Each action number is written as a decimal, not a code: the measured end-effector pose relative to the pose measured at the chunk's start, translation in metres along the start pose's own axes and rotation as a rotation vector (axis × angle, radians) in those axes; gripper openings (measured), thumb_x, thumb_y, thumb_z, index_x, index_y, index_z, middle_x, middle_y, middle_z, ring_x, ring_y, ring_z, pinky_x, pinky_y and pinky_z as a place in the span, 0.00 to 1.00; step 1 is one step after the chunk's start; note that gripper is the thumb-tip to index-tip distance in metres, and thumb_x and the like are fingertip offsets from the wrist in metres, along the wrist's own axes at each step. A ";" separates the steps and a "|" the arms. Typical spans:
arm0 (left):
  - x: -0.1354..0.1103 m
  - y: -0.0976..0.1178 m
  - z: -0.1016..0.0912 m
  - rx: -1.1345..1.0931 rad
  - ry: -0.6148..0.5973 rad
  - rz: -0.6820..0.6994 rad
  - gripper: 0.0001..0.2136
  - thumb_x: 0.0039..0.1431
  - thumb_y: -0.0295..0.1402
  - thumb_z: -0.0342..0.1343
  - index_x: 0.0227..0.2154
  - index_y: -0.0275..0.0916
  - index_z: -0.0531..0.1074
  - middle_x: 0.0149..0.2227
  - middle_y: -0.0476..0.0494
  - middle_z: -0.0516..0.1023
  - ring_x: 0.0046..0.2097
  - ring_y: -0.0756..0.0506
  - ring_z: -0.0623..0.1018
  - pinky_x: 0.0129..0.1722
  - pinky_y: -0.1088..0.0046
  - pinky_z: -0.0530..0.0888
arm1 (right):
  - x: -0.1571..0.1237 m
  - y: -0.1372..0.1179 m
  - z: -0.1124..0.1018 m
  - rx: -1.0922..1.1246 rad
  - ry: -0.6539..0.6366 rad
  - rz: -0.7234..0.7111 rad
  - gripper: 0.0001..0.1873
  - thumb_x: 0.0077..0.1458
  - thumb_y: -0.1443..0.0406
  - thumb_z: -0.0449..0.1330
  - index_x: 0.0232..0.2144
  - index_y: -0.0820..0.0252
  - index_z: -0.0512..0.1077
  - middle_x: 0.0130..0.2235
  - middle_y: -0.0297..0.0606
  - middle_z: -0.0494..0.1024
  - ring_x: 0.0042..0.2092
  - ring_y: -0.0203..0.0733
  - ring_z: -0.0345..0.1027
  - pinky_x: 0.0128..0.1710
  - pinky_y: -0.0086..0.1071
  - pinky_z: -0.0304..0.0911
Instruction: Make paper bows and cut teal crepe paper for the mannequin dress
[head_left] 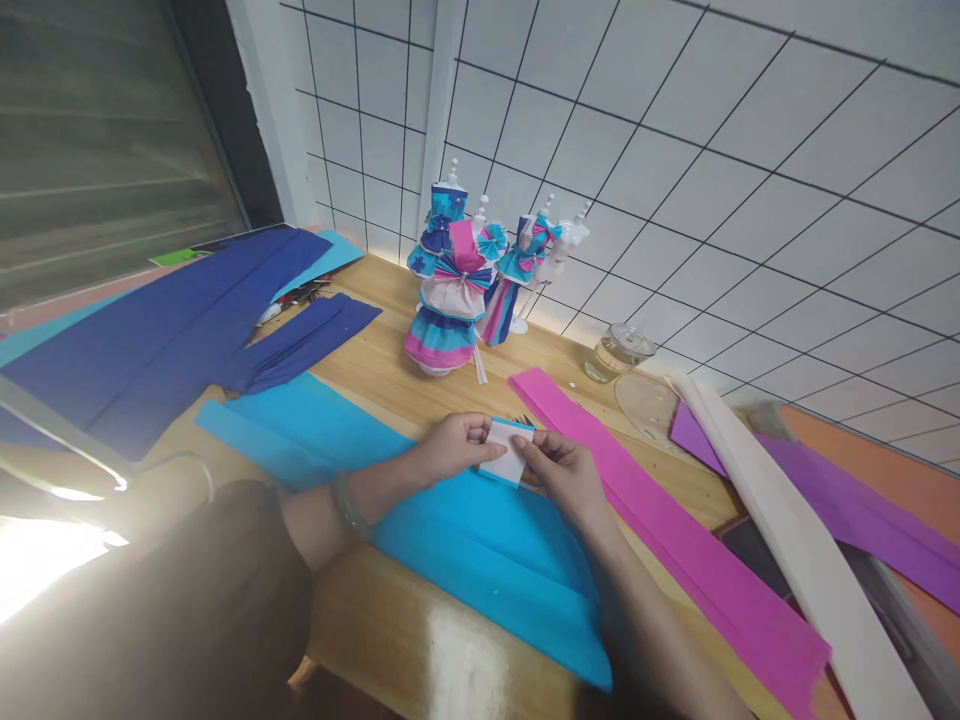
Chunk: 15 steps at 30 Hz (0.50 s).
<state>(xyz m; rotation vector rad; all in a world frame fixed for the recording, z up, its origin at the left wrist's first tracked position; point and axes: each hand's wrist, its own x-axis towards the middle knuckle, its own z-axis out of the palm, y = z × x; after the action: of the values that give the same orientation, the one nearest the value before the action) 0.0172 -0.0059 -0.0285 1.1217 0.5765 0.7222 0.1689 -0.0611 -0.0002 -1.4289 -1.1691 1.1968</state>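
My left hand (454,448) and my right hand (566,473) pinch a small white paper piece (508,455) with light-blue strips along its top and bottom edges. The left thumb lies over its left side, and the right thumb and fingers grip its right side. Under both hands a wide sheet of bright blue crepe paper (480,560) spreads over the wooden table (352,620). A pink crepe strip (675,510) runs diagonally just right of my right hand. Some small dark pointed thing, partly hidden, shows behind the held piece.
Miniature mannequins in paper dresses (454,290) stand at the back by the tiled wall (675,170). A glass of yellowish liquid (619,352) is right of them. Dark-blue crepe paper (172,310) lies left; white (810,540) and purple strips (862,490) lie right. A bright lamp glares at lower left.
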 end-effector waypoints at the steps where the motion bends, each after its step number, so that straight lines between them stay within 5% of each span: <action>1: 0.000 -0.001 -0.001 0.003 -0.004 0.005 0.15 0.42 0.34 0.62 0.33 0.32 0.70 0.33 0.41 0.76 0.35 0.47 0.75 0.35 0.72 0.70 | 0.000 0.001 0.000 -0.004 0.005 0.001 0.19 0.42 0.51 0.61 0.21 0.62 0.66 0.16 0.28 0.61 0.17 0.28 0.49 0.16 0.25 0.45; 15: -0.001 0.002 0.003 -0.071 -0.038 -0.061 0.21 0.39 0.31 0.64 0.40 0.31 0.70 0.40 0.36 0.76 0.39 0.44 0.76 0.39 0.69 0.71 | 0.000 0.003 -0.001 0.010 0.025 0.031 0.17 0.43 0.53 0.61 0.23 0.63 0.68 0.16 0.28 0.61 0.17 0.28 0.50 0.17 0.25 0.46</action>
<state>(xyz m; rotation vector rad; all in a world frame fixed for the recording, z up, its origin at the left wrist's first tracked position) 0.0186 -0.0075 -0.0252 1.0455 0.5463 0.6627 0.1702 -0.0614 -0.0026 -1.4551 -1.1262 1.2009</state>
